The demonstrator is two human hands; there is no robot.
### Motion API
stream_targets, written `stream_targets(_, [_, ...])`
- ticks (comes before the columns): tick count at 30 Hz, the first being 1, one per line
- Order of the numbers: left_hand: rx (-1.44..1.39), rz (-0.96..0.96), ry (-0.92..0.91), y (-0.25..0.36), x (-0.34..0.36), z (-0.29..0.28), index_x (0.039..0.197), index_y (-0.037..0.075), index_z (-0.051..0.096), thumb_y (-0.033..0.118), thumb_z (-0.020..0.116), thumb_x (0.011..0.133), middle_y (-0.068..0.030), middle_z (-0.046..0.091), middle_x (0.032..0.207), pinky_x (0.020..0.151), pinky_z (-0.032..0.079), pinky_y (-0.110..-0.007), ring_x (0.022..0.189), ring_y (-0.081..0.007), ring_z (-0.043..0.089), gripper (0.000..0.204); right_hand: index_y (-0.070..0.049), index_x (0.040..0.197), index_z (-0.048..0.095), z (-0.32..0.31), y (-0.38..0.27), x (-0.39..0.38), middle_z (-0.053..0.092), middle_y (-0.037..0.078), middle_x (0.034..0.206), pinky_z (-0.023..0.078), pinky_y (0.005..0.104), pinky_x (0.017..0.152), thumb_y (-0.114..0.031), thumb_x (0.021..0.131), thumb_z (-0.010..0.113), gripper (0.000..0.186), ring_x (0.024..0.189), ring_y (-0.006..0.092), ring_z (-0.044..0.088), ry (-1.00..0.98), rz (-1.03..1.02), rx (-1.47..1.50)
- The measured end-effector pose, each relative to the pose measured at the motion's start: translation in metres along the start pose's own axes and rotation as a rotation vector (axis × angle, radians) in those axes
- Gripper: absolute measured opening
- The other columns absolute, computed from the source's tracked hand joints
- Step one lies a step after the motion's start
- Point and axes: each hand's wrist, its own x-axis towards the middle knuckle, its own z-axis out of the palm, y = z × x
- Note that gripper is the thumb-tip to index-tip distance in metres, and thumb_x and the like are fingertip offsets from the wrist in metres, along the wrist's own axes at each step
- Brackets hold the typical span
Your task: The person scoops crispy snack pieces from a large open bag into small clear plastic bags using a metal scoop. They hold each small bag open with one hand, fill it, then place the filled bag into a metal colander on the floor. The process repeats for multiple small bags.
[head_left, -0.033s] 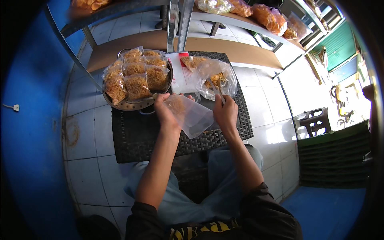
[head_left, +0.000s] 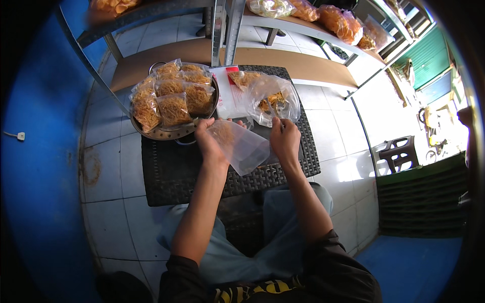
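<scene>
My left hand [head_left: 208, 140] grips a clear plastic bag [head_left: 247, 151] over the table. Some golden-brown shredded snack lies in the end of this bag by my fingers, while its wide end slants toward my right hand [head_left: 286, 139]. That right hand is closed on a slim metal utensil [head_left: 273, 112], whose kind I cannot make out. The utensil reaches into a larger, crumpled clear bag [head_left: 290, 103] with more shredded snack [head_left: 272, 101] inside. To the left, a round metal tray [head_left: 160, 135] carries several filled packets [head_left: 174, 108].
The dark woven table [head_left: 232, 184] stands before my knees. A white and red plastic pack [head_left: 227, 96] lies beside the tray. Behind rises a metal-framed shelf [head_left: 288, 22] with bagged snacks [head_left: 338, 24]. A blue wall [head_left: 45, 151] is left; a dark plastic chair [head_left: 398, 153] stands right.
My right hand has barely shifted, and the utensil's angle in the large bag differs slightly. My left hand and its bag look the same.
</scene>
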Motion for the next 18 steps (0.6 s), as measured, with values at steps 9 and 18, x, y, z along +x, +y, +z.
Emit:
stream_targets(9, [-0.037, -0.017, 0.033, 0.000, 0.007, -0.004, 0.102, -0.003, 0.044, 0.025, 0.059, 0.078, -0.0200, 0.049, 0.106, 0.086, 0.050, -0.055, 0.095, -0.0405, 0.057, 0.040, 0.008, 0.086, 0.069, -0.044, 0.009, 0.013, 0.064, 0.013, 0.065, 0.046, 0.0342, 0.047, -0.036, 0.096, 0.057, 0.047, 0.051, 0.0176, 0.058, -0.224, 0.414, 0.289])
stream_targets(18, [-0.010, -0.011, 0.024, 0.001, 0.006, -0.004, 0.101, -0.002, 0.045, 0.027, 0.057, 0.079, -0.0200, 0.051, 0.104, 0.085, 0.051, -0.055, 0.095, -0.0408, 0.059, 0.038, 0.013, 0.088, 0.063, -0.023, 0.012, 0.041, 0.060, 0.012, 0.072, 0.039, 0.0301, 0.038, -0.035, 0.095, 0.056, 0.048, 0.050, 0.0139, 0.051, -0.249, 0.430, 0.475])
